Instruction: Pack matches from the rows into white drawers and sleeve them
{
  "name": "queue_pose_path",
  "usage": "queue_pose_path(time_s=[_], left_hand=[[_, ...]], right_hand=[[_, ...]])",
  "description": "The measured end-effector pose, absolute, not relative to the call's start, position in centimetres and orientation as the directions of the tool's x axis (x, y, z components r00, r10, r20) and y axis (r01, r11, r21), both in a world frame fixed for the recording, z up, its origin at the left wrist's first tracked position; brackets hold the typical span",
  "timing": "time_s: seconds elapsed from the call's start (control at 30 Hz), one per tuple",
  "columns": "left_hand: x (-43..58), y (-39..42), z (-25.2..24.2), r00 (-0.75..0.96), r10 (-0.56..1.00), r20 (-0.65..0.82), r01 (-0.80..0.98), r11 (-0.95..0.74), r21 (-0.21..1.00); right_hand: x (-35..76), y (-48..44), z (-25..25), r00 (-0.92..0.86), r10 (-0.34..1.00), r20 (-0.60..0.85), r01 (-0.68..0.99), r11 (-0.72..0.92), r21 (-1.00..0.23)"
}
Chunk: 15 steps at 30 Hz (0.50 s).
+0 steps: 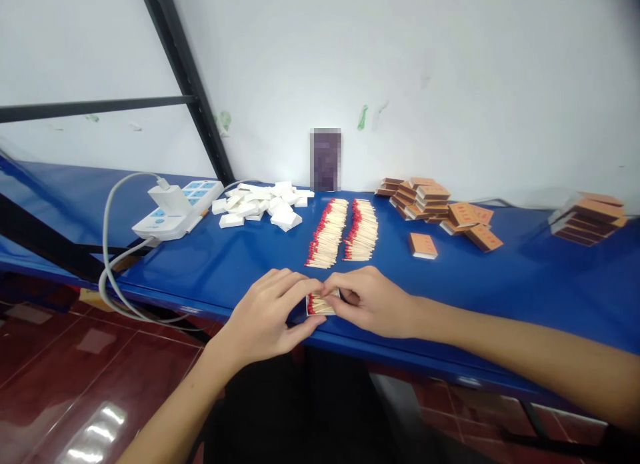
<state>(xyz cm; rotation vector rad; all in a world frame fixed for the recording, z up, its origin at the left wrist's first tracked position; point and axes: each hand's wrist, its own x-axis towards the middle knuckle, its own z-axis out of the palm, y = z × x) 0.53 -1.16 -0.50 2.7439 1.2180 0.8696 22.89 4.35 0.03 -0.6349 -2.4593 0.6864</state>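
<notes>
My left fingers [301, 291] clasp the white tray [311, 314] near the front edge of the counter [250, 259], and my right fingers [347, 282] draw together over its matches [316, 305], though I cannot tell if they pinch one; two match rows [327, 237] lie just beyond, and broad blue surface parts the lone orange box [423, 244] from the far-right stack [590, 219]

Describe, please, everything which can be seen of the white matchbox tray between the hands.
The white matchbox tray is a small, open, rectangular box, apparently thin card. Matches cover what shows of its inside, red heads left, pale sticks right. It appears to lie flat by the near edge of the blue tabletop. The left hand brackets it with thumb and fingers, seemingly holding it; the right hand covers part of it, so its far side is mostly hidden.
</notes>
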Motion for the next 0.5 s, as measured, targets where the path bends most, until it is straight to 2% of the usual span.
queue_pose_path(time_s=[0.13, 0.27, 0.5], left_hand=[[0.52, -1.17, -0.56, 0.533, 0.696, 0.481, 0.698, -0.683, 0.215], [0.55, -1.07, -0.63, 0.525, 0.700, 0.484, 0.711, -0.674, 0.203], [0.59, -1.05, -0.56, 0.534, 0.698, 0.478, 0.713, -0.675, 0.190]], right_hand=[[22.95, 4.18, 0.25, -0.796, 0.509, 0.327, 0.301, 0.802, -0.516], [23.14, 4.16, 0.37, -0.820, 0.453, 0.348, 0.237, 0.824, -0.514], [23.07, 3.88, 0.33, -0.751, 0.550, 0.366, 0.356, 0.803, -0.477]])
